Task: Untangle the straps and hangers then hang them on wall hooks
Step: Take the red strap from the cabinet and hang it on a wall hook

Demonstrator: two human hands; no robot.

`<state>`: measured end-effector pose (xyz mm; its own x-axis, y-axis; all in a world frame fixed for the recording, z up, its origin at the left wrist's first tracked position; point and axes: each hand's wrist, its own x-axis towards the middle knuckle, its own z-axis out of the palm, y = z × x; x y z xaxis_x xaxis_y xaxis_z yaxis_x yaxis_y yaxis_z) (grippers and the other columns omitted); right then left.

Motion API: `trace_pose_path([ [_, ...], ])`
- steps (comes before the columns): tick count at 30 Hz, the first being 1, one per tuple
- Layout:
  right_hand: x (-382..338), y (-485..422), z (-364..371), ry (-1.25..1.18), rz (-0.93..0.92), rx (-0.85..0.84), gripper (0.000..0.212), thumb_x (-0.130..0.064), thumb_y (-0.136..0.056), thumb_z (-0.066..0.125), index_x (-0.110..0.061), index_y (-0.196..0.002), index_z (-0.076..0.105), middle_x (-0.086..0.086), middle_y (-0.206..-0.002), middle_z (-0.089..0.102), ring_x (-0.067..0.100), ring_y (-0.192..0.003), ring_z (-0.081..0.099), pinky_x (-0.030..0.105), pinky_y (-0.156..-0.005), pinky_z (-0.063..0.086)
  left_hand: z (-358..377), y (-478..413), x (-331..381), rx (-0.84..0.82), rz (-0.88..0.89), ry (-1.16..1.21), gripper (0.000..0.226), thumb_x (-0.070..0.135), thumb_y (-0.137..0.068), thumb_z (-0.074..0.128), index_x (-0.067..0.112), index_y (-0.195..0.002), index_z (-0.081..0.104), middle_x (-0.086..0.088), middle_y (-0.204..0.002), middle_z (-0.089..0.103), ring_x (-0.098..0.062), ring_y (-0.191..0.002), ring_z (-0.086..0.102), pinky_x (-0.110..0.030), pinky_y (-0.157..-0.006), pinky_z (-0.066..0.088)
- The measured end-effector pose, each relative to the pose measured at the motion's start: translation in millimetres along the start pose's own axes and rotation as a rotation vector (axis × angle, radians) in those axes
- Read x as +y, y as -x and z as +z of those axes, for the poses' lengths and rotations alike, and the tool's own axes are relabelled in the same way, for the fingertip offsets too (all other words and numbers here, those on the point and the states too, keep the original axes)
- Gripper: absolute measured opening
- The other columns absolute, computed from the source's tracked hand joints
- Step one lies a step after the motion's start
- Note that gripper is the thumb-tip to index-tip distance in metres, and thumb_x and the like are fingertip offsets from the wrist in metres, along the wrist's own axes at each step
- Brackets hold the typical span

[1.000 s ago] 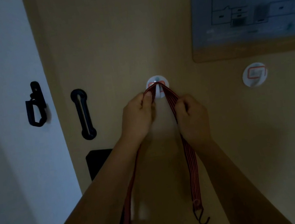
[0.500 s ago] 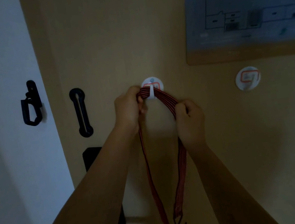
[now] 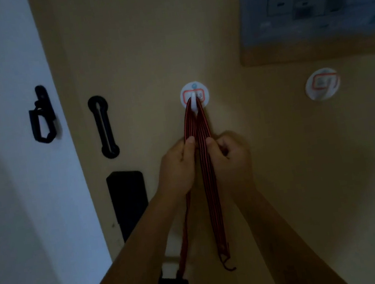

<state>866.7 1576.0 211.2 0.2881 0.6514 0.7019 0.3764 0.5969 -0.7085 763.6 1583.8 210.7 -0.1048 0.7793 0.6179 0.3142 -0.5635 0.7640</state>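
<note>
Dim, underexposed — soft shadows on the wall (image 3: pixel 143 39), wide-angle bending at edges, slight overall blur.

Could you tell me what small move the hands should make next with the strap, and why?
Probably release both hands: the red-and-black strap already loops over the white wall hook, and the left hand and right hand only pinch its two hanging sides below.

Strap (image 3: pixel 196 126) over white hook (image 3: pixel 194 104) (beige wall (image 3: pixel 143 39))
</note>
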Motion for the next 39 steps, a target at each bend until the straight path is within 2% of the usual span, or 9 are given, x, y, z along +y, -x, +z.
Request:
trace_pose_path([
  [3,-1,12,2,0.029,0.006,-0.055,0.034,-0.023,-0.089,0.057,-0.023,-0.057,0.043,-0.007,-0.048,0.041,0.003,-0.046,0.044,0.016,-0.048,0.030,-7,12,-8,-0.013,-0.048,-0.011,0.027,0.029,-0.098,0.037,0.022,-0.087,0.061,0.013,-0.075,0.060,0.003,-0.071,0.056,-0.008,-0.063,0.042],
  [6,-1,25,4,0.099,-0.021,-0.092,0.024,-0.024,-0.089,0.056,-0.020,-0.066,0.050,-0.008,-0.049,0.040,0.003,-0.047,0.044,0.015,-0.049,0.031,-16,25,-16,-0.059,-0.104,-0.005,0.029,0.033,-0.098,0.035,0.022,-0.095,0.062,0.005,-0.086,0.066,-0.007,-0.082,0.061,-0.017,-0.075,0.047],
  [11,1,47,7,0.115,0.060,-0.299,0.021,-0.021,-0.093,0.050,-0.014,-0.074,0.049,-0.009,-0.055,0.040,0.005,-0.046,0.043,0.008,-0.050,0.035,-27,46,-18,-0.085,-0.118,-0.049,0.026,0.029,-0.098,0.038,0.020,-0.107,0.061,0.019,-0.083,0.059,0.007,-0.076,0.057,-0.003,-0.067,0.043],
  [16,19,79,16,0.136,0.062,-0.400,0.027,-0.026,-0.092,0.049,-0.021,-0.066,0.044,-0.004,-0.058,0.043,0.015,-0.054,0.045,0.031,-0.056,0.038,-34,69,-25,-0.014,-0.172,-0.122,0.019,0.024,-0.096,0.045,0.020,-0.105,0.061,0.017,-0.085,0.060,0.013,-0.075,0.056,0.002,-0.067,0.040],
  [20,31,112,21,0.131,0.054,-0.496,0.023,-0.022,-0.091,0.048,-0.015,-0.070,0.047,-0.003,-0.058,0.042,0.016,-0.057,0.045,0.029,-0.055,0.037,-42,98,-41,0.026,-0.280,-0.193,0.023,0.023,-0.094,0.050,0.015,-0.113,0.060,0.003,-0.101,0.061,-0.003,-0.088,0.056,0.002,-0.069,0.040],
  [24,39,149,24,0.079,0.072,-0.637,0.025,-0.016,-0.090,0.045,-0.010,-0.066,0.044,-0.001,-0.059,0.040,0.013,-0.054,0.040,0.029,-0.054,0.035,-52,138,-52,0.034,-0.406,-0.238,0.022,0.019,-0.095,0.047,0.018,-0.113,0.060,0.016,-0.088,0.057,0.006,-0.081,0.054,0.005,-0.064,0.038],
  [29,36,204,29,0.056,0.085,-0.889,0.016,-0.019,-0.092,0.045,-0.013,-0.078,0.051,-0.007,-0.066,0.047,0.003,-0.059,0.044,0.019,-0.055,0.032,-81,202,-68,0.072,-0.492,-0.370,0.022,0.015,-0.095,0.046,0.015,-0.110,0.063,0.003,-0.099,0.065,-0.005,-0.086,0.058,-0.001,-0.070,0.039],
  [33,14,247,38,0.035,-0.059,-1.055,0.012,-0.016,-0.091,0.050,-0.016,-0.078,0.050,-0.013,-0.069,0.043,0.000,-0.060,0.042,0.012,-0.054,0.032,-119,257,-70,0.097,-0.608,-0.505,0.023,0.015,-0.094,0.046,0.014,-0.112,0.061,-0.001,-0.110,0.064,-0.009,-0.091,0.054,-0.012,-0.071,0.038],
  [39,-39,332,55,0.049,-0.176,-1.352,0.017,-0.023,-0.092,0.046,-0.011,-0.095,0.058,0.000,-0.094,0.058,0.016,-0.087,0.052,0.032,-0.075,0.045,-190,358,-39,0.145,-0.790,-0.700,0.027,0.018,-0.094,0.045,0.014,-0.116,0.059,-0.005,-0.114,0.063,-0.017,-0.096,0.060,-0.029,-0.084,0.046],
])
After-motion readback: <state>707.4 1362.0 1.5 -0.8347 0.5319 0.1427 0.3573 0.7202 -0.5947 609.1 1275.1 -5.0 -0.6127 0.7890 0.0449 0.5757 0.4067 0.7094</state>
